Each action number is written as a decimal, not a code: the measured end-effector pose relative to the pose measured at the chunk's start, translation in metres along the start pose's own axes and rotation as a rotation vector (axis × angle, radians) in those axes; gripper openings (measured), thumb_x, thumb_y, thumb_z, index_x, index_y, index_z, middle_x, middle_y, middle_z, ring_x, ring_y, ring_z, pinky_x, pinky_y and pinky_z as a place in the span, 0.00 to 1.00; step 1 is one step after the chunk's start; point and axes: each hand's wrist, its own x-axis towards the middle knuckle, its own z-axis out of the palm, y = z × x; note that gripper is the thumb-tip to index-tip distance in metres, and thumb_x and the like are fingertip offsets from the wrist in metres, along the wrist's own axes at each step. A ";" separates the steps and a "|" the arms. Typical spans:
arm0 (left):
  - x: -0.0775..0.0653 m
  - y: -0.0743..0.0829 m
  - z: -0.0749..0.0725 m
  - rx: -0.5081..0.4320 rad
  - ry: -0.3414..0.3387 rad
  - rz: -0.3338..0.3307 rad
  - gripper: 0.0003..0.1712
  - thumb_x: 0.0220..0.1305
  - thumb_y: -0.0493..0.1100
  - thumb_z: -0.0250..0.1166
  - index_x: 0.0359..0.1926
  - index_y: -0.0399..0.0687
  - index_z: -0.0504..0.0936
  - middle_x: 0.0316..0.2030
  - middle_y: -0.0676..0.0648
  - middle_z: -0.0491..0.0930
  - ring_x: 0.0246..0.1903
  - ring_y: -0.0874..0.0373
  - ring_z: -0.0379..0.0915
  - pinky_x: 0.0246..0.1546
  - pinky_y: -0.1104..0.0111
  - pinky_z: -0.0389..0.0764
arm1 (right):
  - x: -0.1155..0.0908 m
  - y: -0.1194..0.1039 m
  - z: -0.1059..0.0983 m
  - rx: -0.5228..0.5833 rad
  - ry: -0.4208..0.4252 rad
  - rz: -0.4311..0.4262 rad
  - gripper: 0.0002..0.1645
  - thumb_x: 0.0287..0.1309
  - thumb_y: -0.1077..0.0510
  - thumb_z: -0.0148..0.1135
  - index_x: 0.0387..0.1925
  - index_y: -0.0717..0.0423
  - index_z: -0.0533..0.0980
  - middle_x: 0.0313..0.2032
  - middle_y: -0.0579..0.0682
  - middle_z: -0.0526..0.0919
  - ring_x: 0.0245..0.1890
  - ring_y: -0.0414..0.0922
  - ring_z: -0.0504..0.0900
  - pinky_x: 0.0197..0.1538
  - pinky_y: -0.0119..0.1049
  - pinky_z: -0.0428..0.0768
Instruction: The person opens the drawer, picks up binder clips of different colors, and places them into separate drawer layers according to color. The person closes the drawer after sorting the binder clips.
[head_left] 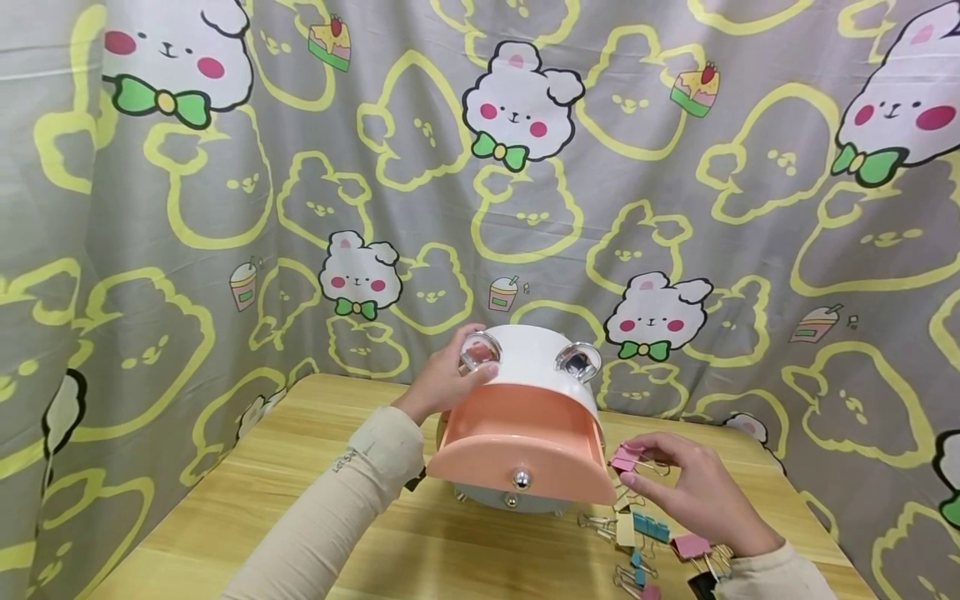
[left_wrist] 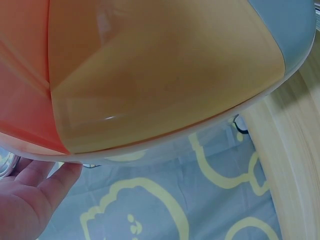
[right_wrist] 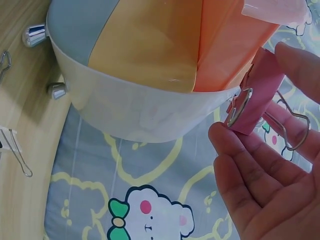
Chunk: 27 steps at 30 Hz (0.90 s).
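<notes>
A rounded white storage box (head_left: 528, 348) with two clear round eyes stands on the table. Its upper orange drawer (head_left: 480, 462) is pulled out, and the inside that shows holds nothing. My left hand (head_left: 438, 379) grips the box at its left eye (head_left: 480, 352), thumb in front and fingers behind. Beside the drawer's right end, my right hand (head_left: 697, 487) pinches a pink binder clip (head_left: 624, 457) between thumb and fingers. In the right wrist view that clip (right_wrist: 260, 95) has its wire handles spread to both sides, close to the box's white rim (right_wrist: 145, 112).
Several binder clips lie on the table right of the box, among them a yellow clip (head_left: 625, 530), a teal clip (head_left: 651, 527) and a black clip (head_left: 702, 586). Below the orange drawer is a grey-blue drawer (head_left: 480, 497). A patterned curtain (head_left: 435, 200) hangs around the wooden table (head_left: 300, 467).
</notes>
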 end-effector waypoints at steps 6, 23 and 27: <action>-0.001 0.001 0.000 -0.007 -0.003 -0.016 0.39 0.61 0.58 0.65 0.70 0.65 0.58 0.50 0.43 0.75 0.47 0.48 0.73 0.49 0.50 0.74 | 0.002 -0.001 0.001 0.015 0.009 -0.003 0.15 0.51 0.49 0.74 0.41 0.42 0.81 0.39 0.33 0.82 0.39 0.37 0.82 0.41 0.40 0.81; 0.000 0.000 0.000 -0.013 -0.001 -0.005 0.39 0.61 0.58 0.65 0.70 0.65 0.59 0.50 0.43 0.75 0.48 0.47 0.73 0.50 0.50 0.74 | 0.012 -0.008 -0.001 0.017 0.024 0.002 0.16 0.50 0.49 0.75 0.41 0.43 0.81 0.40 0.35 0.83 0.39 0.38 0.83 0.41 0.39 0.81; 0.000 0.000 0.000 -0.017 0.001 -0.001 0.39 0.61 0.57 0.65 0.69 0.64 0.59 0.50 0.43 0.76 0.47 0.48 0.73 0.50 0.50 0.74 | 0.013 -0.010 -0.001 0.023 0.028 -0.003 0.17 0.49 0.49 0.75 0.42 0.44 0.81 0.40 0.35 0.83 0.39 0.37 0.82 0.41 0.38 0.81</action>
